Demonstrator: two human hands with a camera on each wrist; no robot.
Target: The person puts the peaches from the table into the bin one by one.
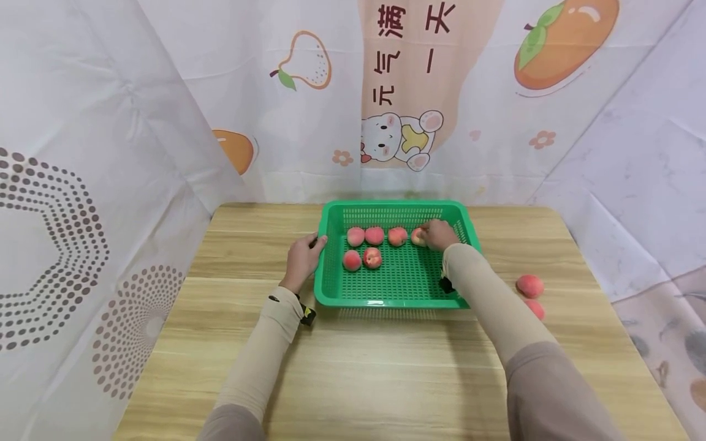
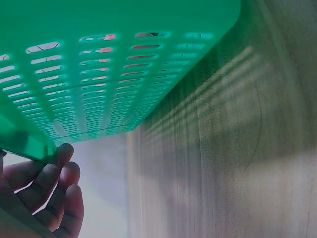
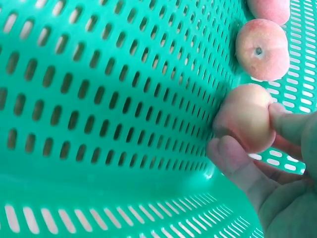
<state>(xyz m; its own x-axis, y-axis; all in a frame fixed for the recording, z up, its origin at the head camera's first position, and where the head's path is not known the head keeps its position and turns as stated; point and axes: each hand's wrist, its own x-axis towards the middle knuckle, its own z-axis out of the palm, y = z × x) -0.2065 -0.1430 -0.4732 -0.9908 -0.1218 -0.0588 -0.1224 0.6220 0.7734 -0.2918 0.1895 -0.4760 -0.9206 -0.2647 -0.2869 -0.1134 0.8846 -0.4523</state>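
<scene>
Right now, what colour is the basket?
Green basket, clearest in the head view.

A light wood-grain desk (image 1: 386,367) with rounded far corners fills the lower half of the head view. White cloth sheets close it in on three sides. The sheet at 9 o'clock (image 1: 66,233) bears rings of brown dots. The back sheet at 12 o'clock (image 1: 397,92) shows a pear, orange persimmons, a cartoon bear and Chinese characters. Light is even and soft.
</scene>
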